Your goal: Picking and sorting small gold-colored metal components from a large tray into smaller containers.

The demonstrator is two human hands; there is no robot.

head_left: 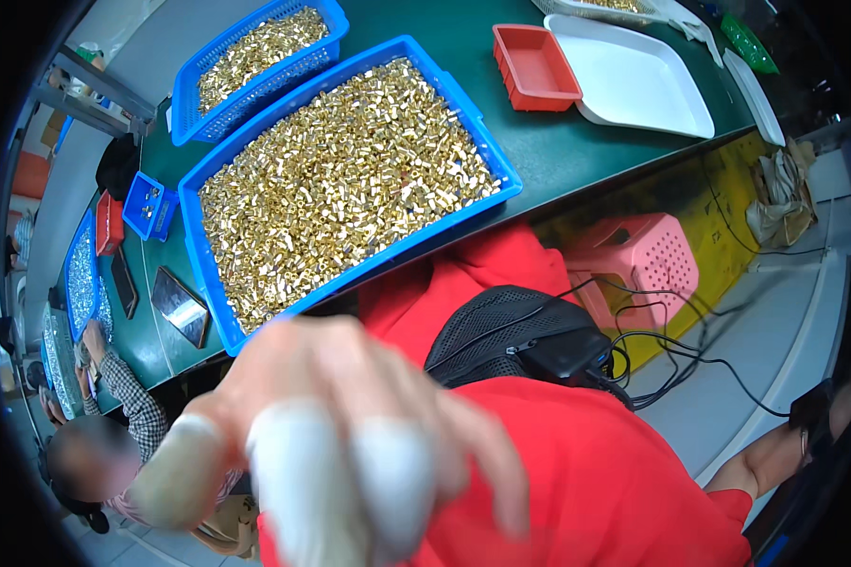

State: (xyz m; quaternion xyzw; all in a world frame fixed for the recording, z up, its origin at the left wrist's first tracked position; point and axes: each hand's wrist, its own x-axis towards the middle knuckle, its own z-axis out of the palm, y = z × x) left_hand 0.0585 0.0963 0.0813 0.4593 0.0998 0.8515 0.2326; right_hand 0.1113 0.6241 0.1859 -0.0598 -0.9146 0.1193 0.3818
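My left hand is raised close to the camera and blurred. Its fingers are spread, white covers sit on several fingertips, and nothing shows in it. Behind it a large blue tray heaped with small brass parts lies on the green table. My right forearm reaches toward the lower right rim, where the hand is lost in the dark. I wear a red top, and a black mesh pouch with cables rests on my lap.
A second blue basket of brass parts stands at the back left. A small red tray and a white tray stand at the back right. A pink plastic stool sits under the table. A co-worker sits at the left near a dark phone.
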